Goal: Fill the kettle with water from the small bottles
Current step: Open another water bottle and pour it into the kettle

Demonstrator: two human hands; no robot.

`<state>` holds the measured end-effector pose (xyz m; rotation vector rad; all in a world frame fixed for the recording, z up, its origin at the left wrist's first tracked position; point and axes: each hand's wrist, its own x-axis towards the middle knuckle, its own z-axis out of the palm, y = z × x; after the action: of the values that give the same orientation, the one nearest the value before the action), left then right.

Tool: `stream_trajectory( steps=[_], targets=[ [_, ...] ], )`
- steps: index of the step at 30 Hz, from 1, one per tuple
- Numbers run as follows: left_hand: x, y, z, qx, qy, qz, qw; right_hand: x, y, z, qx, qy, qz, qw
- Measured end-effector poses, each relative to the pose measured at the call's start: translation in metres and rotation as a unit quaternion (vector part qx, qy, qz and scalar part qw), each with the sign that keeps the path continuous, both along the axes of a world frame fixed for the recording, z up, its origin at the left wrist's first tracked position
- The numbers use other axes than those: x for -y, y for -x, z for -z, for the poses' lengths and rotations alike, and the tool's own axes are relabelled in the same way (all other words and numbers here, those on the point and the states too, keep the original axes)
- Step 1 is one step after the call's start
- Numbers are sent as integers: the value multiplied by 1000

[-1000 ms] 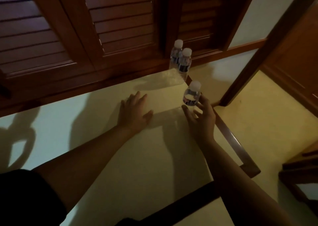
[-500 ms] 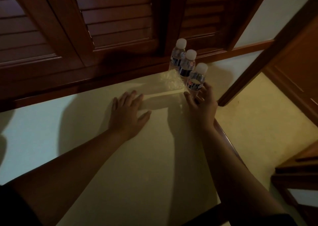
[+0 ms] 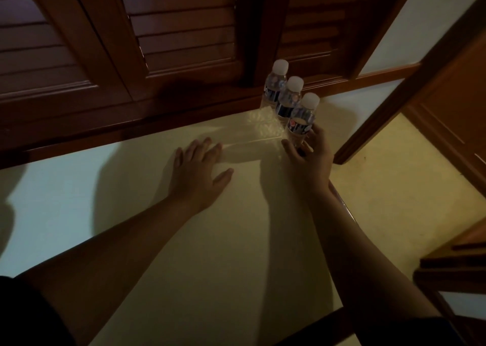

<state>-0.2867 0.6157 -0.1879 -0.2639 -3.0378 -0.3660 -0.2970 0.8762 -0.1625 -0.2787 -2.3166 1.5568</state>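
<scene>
Three small clear water bottles with white caps stand in a row at the table's far right corner. The nearest bottle [image 3: 302,120] is held low on its body by my right hand [image 3: 310,156], thumb on its left and fingers on its right. The middle bottle [image 3: 289,101] and the far bottle [image 3: 274,85] stand close behind it, touching or nearly so. My left hand [image 3: 200,172] lies flat on the pale tabletop [image 3: 210,253], fingers spread, holding nothing. No kettle is in view.
Dark wooden louvred shutters [image 3: 171,29] run along the table's far edge. The table's right edge has a dark wooden rim [image 3: 344,208], with pale floor [image 3: 394,187] beyond it. A wooden door frame [image 3: 410,82] slants at the right, and wooden furniture [image 3: 452,266] sits at the lower right.
My right hand has carried the nearest bottle away from me along the table's right edge and set it in line against the other two. The left hand stayed flat.
</scene>
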Motion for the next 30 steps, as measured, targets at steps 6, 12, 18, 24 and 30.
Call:
stream_trajectory(
  steps=[6, 12, 18, 24, 30],
  targets=[
    [6, 2, -6, 39, -67, 4, 997, -2, -37, -2, 11, 46, 25, 999],
    [33, -33, -41, 102, -241, 8, 965, 28, -108, -15, 0, 13, -13, 1000],
    [96, -138, -86, 120, -322, -23, 939, 82, -154, -49, 28, 11, -198, 980],
    [183, -248, -109, 114, -409, -141, 894, 169, -183, -66, 78, 62, -379, 920],
    [256, -354, -104, 67, -455, -219, 861, 268, -223, -67, 128, 56, -517, 844]
  ],
)
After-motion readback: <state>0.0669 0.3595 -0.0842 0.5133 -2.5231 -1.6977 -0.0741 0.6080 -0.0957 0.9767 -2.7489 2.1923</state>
